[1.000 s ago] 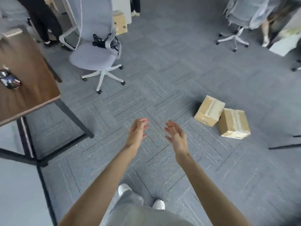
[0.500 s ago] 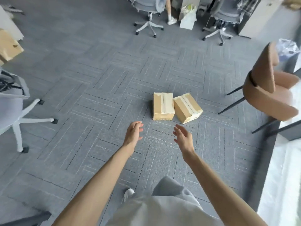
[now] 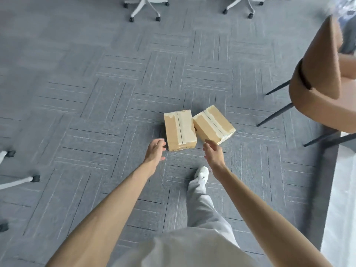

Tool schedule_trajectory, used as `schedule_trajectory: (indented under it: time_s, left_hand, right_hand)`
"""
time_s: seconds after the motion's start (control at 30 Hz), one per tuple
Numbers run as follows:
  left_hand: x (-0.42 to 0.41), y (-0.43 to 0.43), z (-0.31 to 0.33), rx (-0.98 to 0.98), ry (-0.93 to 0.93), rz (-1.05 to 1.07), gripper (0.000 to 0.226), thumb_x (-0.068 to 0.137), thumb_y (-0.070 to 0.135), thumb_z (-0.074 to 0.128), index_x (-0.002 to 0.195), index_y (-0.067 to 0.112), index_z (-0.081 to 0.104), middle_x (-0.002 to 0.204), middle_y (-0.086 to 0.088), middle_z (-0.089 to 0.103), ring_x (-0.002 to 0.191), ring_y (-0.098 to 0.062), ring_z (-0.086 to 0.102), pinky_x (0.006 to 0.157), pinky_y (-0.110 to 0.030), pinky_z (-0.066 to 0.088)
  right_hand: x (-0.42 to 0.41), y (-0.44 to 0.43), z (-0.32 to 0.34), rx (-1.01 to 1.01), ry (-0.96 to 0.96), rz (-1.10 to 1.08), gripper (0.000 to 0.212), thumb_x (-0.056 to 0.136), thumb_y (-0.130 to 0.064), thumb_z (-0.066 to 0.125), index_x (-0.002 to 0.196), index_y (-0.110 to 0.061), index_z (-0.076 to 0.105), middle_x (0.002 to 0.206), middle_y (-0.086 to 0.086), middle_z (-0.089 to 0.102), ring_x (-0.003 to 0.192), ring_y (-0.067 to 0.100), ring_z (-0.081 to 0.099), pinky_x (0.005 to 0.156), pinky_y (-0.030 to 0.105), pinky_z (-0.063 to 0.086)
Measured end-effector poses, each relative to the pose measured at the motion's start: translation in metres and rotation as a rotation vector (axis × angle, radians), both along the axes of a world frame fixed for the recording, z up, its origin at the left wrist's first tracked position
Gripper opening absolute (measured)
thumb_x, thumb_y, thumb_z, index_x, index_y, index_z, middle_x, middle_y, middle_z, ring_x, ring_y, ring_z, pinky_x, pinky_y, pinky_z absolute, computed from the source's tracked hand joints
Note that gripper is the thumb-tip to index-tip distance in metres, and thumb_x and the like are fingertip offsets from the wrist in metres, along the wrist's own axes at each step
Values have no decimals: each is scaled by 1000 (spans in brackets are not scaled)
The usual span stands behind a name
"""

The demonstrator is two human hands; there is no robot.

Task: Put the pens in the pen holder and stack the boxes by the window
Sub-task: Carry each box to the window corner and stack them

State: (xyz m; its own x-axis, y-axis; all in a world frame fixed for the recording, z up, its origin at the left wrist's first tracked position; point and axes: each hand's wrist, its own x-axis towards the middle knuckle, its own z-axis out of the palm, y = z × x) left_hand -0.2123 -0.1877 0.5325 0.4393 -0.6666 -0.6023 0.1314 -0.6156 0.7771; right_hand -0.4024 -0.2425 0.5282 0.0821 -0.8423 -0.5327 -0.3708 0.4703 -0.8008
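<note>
Two taped cardboard boxes lie side by side on the grey carpet, touching at a corner. The left box [image 3: 180, 130] lies nearly square to me; the right box [image 3: 213, 124] is turned at an angle. My left hand [image 3: 155, 151] reaches out just left of the left box's near corner, fingers apart and holding nothing. My right hand [image 3: 213, 154] is stretched out in front of the right box's near edge, also empty with fingers apart. No pens or pen holder are in sight.
A brown upholstered chair [image 3: 323, 89] on dark legs stands at the right. White wheeled chair bases sit at the top [image 3: 144, 8] and at the left edge [image 3: 23, 180]. A bright white surface [image 3: 342, 209] runs along the right side. My foot [image 3: 201, 173] is stepping forward.
The view has swung from the desk and office chair toward the boxes, which now lie close in front of me. Both empty hands have come up to the boxes' near edges.
</note>
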Motion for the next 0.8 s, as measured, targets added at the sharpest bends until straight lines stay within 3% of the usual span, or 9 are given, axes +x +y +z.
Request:
schedule_trajectory:
  time_s: [0.13,0.27,0.33,0.47,0.57,0.67,0.8]
  left_hand:
    - [12,-97,-41,114,-32,-50,25,101,24,38,120,16,53,115,-2,55,106,-17,53,93,-42,49]
    - [34,-176,-97,205,-17,-27,33,101,24,38,128,11,51,113,-4,54,105,-17,54,92,-41,49]
    - [45,-203,-131,258,-6,-39,33,100,23,39,127,10,52,110,-4,55,102,-19,54,89,-40,50]
    - [70,-247,-220,327,-21,-85,33,94,30,43,122,15,55,94,1,56,94,-23,56,92,-49,53]
    - [91,-272,-301,374,22,-104,38,98,24,41,134,11,47,108,-5,53,103,-26,58,89,-49,54]
    - [111,-292,-382,413,40,-101,41,101,20,40,141,10,37,115,-2,47,106,-29,60,76,-43,55]
    - [137,-318,-474,447,-23,-152,55,83,41,51,132,18,45,123,-4,52,109,-23,54,96,-51,49]
  right_hand:
    - [10,-105,-39,32,135,153,41,100,-24,47,137,-9,53,132,11,61,117,25,57,97,31,45]
    - [25,-188,-94,68,260,273,40,99,-20,45,136,-9,54,132,13,62,112,28,60,92,34,49]
    - [34,-212,-129,103,304,338,40,101,-20,44,138,-7,51,135,14,59,109,26,61,86,28,48]
    - [55,-253,-213,177,332,325,41,102,-21,45,139,-5,49,137,16,58,123,27,56,92,25,41]
    - [75,-283,-285,190,343,237,46,101,-26,45,143,-7,45,134,15,60,117,30,59,98,36,47]
    - [91,-310,-363,166,380,271,52,100,-33,45,146,-8,39,129,12,63,104,32,64,87,47,54]
    - [107,-346,-457,141,398,252,56,93,-46,50,136,-11,50,126,11,64,113,32,59,96,49,48]
